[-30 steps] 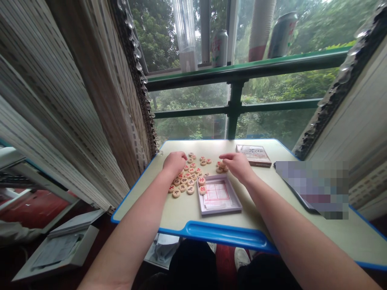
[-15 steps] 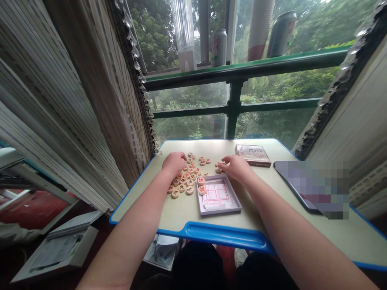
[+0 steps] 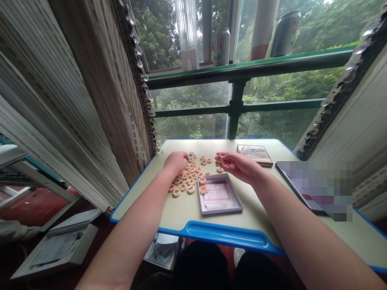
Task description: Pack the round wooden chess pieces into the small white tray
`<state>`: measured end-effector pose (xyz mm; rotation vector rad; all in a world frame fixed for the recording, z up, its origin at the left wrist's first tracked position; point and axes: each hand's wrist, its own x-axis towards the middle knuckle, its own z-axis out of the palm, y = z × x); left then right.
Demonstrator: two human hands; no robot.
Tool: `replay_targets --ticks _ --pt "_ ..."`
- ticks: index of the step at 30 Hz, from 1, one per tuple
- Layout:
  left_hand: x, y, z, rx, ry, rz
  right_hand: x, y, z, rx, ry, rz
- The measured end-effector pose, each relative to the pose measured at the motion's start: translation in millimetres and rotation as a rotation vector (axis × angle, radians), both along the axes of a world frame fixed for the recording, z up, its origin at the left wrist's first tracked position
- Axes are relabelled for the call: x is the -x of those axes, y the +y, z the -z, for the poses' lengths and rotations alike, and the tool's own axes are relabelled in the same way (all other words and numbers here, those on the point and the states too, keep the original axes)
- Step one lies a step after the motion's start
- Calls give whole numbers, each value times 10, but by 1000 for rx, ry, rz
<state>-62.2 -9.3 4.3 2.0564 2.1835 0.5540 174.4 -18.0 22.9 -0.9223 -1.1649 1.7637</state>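
Observation:
Several round wooden chess pieces (image 3: 189,177) with red and black characters lie scattered on a beige table (image 3: 181,209) with a blue rim. My right hand (image 3: 238,165) pinches one wooden chess piece (image 3: 219,159) between thumb and fingers, lifted just above the table. My left hand (image 3: 175,160) rests curled, knuckles up, over the left side of the pile. A shallow grey box (image 3: 220,194) lined with a red-gridded sheet sits in front of the pile, with two pieces (image 3: 202,184) in its near-left corner.
A flat box lid (image 3: 254,154) lies at the far right of the table, and a dark tablet (image 3: 314,189) lies further right. Cans (image 3: 221,46) and a cup stack (image 3: 262,28) stand on the green window rail. Slatted blinds hang on both sides.
My right hand has picked one piece up from the small group at the right of the pile and raised it. My left hand stayed on the pile.

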Motion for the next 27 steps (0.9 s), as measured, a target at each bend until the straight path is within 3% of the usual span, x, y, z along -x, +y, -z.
replay_targets --ticks 4,10,14,19,23,27 --pt "3 -5 -15 11 0 -2 -15 -5 1 67 72 -51" --pt "-33 -19 -31 52 -1 -13 15 -63 -17 -14 0 -67" --pt "-17 -7 -13 15 15 7 75 -160 -58 -136 -301 -134" --pt "-13 -14 -1 3 7 28 164 -336 -126 -434 -757 -274" --pt "-24 -29 -13 17 6 42 227 -434 -112 -616 -904 -429" --pt "-30 -31 -37 13 12 52 257 -449 -72 -686 -1029 -410"
